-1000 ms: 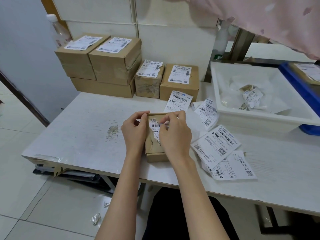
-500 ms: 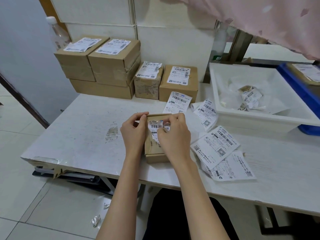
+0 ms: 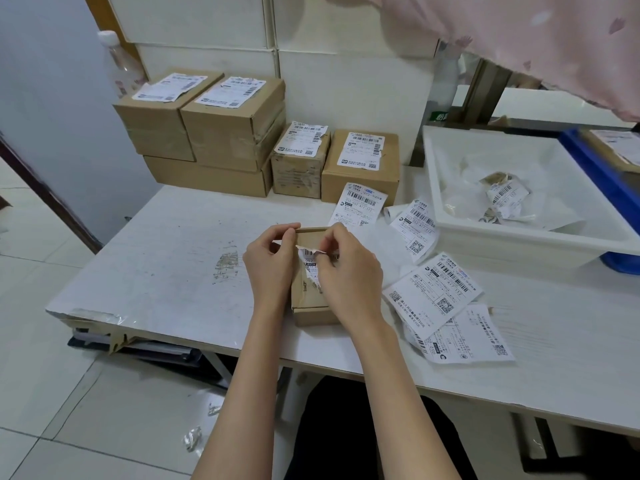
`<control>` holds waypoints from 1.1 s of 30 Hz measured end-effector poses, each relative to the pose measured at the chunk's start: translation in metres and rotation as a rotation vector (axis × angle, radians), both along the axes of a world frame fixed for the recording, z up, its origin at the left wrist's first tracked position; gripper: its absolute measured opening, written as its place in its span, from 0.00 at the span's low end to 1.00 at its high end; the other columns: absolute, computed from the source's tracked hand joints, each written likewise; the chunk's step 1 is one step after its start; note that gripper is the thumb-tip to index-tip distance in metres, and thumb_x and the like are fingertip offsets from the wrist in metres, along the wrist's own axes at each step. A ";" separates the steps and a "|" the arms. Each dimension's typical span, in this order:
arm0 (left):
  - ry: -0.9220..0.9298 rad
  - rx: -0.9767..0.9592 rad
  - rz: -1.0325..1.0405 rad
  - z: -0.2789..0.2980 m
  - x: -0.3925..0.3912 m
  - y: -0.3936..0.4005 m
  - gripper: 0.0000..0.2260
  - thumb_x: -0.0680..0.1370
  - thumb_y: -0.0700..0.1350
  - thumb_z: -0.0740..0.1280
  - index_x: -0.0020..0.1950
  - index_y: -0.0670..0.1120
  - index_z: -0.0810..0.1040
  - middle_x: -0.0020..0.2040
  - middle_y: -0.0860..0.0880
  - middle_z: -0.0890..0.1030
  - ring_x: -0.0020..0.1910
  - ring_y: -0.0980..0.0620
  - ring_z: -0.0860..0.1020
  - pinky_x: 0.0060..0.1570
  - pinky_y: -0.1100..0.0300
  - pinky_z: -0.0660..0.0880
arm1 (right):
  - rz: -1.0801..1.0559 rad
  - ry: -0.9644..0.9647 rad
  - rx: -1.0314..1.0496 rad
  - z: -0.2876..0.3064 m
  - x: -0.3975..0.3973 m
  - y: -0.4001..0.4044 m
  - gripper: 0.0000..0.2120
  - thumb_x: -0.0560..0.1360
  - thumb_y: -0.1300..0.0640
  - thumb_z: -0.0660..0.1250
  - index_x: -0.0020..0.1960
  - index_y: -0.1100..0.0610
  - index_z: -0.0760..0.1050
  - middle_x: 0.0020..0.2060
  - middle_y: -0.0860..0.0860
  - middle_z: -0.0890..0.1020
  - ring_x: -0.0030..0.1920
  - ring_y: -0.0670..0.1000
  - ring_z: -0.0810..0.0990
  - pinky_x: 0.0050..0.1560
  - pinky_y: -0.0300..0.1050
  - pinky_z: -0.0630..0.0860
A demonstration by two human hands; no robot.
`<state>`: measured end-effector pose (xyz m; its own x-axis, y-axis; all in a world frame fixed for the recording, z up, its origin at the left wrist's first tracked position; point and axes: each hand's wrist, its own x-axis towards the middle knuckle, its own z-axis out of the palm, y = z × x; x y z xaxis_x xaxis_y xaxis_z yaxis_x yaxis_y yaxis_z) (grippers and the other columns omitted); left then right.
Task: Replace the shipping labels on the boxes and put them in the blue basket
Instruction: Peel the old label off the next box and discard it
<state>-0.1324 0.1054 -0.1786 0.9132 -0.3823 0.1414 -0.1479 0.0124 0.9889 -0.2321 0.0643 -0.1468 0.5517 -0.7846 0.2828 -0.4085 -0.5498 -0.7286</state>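
Head view, looking forward-down, close over table point(image 3: 166, 271).

Plastic bottle point(image 3: 119, 69) behind stack; pink cloth point(image 3: 540, 39) (top right).

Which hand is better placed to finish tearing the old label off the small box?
The right hand: its fingertips already pinch the torn white label's lifted edge. The left hand grips the small brown cardboard box's left side, steadying it, so it should stay there.

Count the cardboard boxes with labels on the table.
6: two stacked at back left, two beside them, one in the hands, one in the blue basket.
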 end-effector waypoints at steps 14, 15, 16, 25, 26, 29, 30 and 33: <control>-0.013 0.011 -0.002 0.000 0.000 0.001 0.10 0.77 0.39 0.66 0.46 0.50 0.85 0.42 0.54 0.85 0.36 0.55 0.76 0.41 0.57 0.74 | -0.006 0.136 0.019 0.004 0.001 0.000 0.06 0.75 0.55 0.65 0.51 0.49 0.78 0.53 0.43 0.74 0.45 0.48 0.74 0.50 0.43 0.64; -0.014 0.013 -0.004 -0.001 0.000 0.001 0.10 0.77 0.39 0.66 0.46 0.50 0.85 0.42 0.54 0.85 0.36 0.55 0.76 0.41 0.56 0.74 | -0.009 0.127 0.027 0.004 0.001 0.000 0.05 0.75 0.55 0.65 0.49 0.49 0.78 0.52 0.43 0.74 0.46 0.48 0.75 0.50 0.43 0.64; -0.013 0.012 -0.004 0.000 0.000 0.001 0.10 0.77 0.39 0.66 0.46 0.50 0.85 0.41 0.55 0.85 0.36 0.54 0.76 0.41 0.56 0.74 | -0.010 0.123 0.034 0.004 0.002 0.000 0.05 0.75 0.56 0.64 0.49 0.50 0.78 0.52 0.43 0.74 0.46 0.48 0.75 0.50 0.43 0.63; -0.019 0.000 0.000 0.000 -0.001 0.000 0.10 0.77 0.39 0.66 0.45 0.52 0.85 0.40 0.55 0.85 0.32 0.56 0.73 0.36 0.63 0.71 | 0.024 0.057 0.061 0.006 0.000 0.000 0.09 0.75 0.59 0.65 0.53 0.50 0.77 0.49 0.41 0.71 0.46 0.49 0.77 0.53 0.47 0.70; -0.020 0.001 -0.001 0.000 -0.001 0.001 0.10 0.78 0.39 0.66 0.45 0.51 0.85 0.40 0.54 0.85 0.33 0.56 0.74 0.36 0.63 0.71 | 0.030 0.069 0.057 0.007 0.000 0.000 0.11 0.74 0.59 0.65 0.54 0.48 0.77 0.50 0.41 0.72 0.46 0.48 0.76 0.53 0.46 0.69; -0.024 0.006 -0.004 0.000 -0.001 0.001 0.10 0.78 0.39 0.66 0.46 0.50 0.85 0.42 0.54 0.85 0.35 0.56 0.76 0.37 0.63 0.73 | 0.022 0.112 0.029 0.006 0.000 -0.001 0.08 0.74 0.57 0.65 0.51 0.48 0.78 0.50 0.42 0.72 0.42 0.46 0.70 0.50 0.44 0.66; -0.023 0.007 -0.004 0.000 0.000 0.001 0.10 0.78 0.39 0.66 0.46 0.50 0.85 0.42 0.54 0.85 0.35 0.56 0.76 0.37 0.63 0.73 | 0.016 0.109 0.024 0.005 0.000 -0.001 0.05 0.74 0.57 0.65 0.48 0.49 0.77 0.50 0.42 0.72 0.41 0.46 0.70 0.50 0.44 0.66; -0.019 0.008 0.002 0.000 -0.001 0.002 0.10 0.78 0.39 0.66 0.46 0.50 0.85 0.43 0.54 0.85 0.34 0.58 0.76 0.36 0.64 0.73 | 0.013 0.067 0.057 0.003 0.001 -0.001 0.05 0.76 0.58 0.65 0.43 0.49 0.72 0.48 0.42 0.70 0.43 0.49 0.74 0.49 0.44 0.66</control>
<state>-0.1331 0.1069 -0.1781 0.9111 -0.3816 0.1557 -0.1669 0.0039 0.9860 -0.2312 0.0631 -0.1436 0.5777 -0.7914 0.2000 -0.4505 -0.5134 -0.7304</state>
